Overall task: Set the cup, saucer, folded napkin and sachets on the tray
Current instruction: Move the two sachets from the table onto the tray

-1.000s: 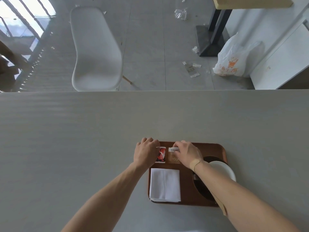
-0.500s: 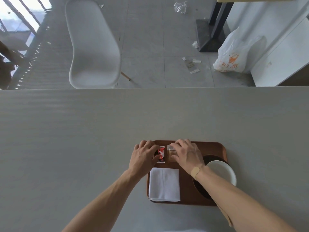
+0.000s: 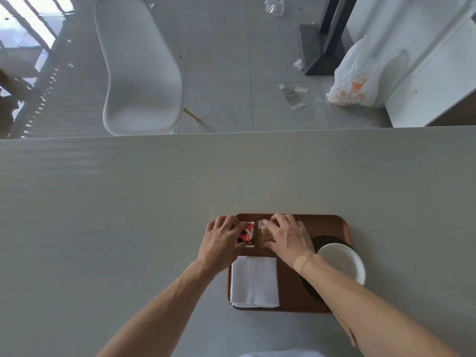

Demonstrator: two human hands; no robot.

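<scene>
On the far-left corner of the tray: that's where both hands are busy right now.

tray: brown wooden tray with rounded corners [image 3: 332, 224], sitting on the pale grey table [image 3: 128, 215], close to the near edge.

sachets: red-and-black printed sachet [image 3: 246, 234] and clear sachet with brownish contents [image 3: 264, 234], lying flat side by side on the tray floor, a thin gap between them.

left hand [image 3: 222, 240]: fingers curled loosely over the left edge of the red one, thumb by its near corner. Looks more like pressing and nudging than an actual pinch, but I can't tell for sure if it's lifted at all.

right hand [image 3: 288, 237]: spread flat, fingertips resting on the clear sachet, nothing closed around it. Plaster on the wrist, fwiw.

napkin: white folded cloth napkin [image 3: 255, 280], square on the tray just in front of the sachets.

cup and saucer: white round cup [image 3: 343, 261] sitting on a dark round saucer [image 3: 325, 239] at the right end of the tray, partly hidden by the right forearm.

step in hand: my guess is final tidying, lining the two sachets up.

next move: probably just let go and lift both hands straight up, without dragging the sachets or clipping the cup with the forearm.
</scene>
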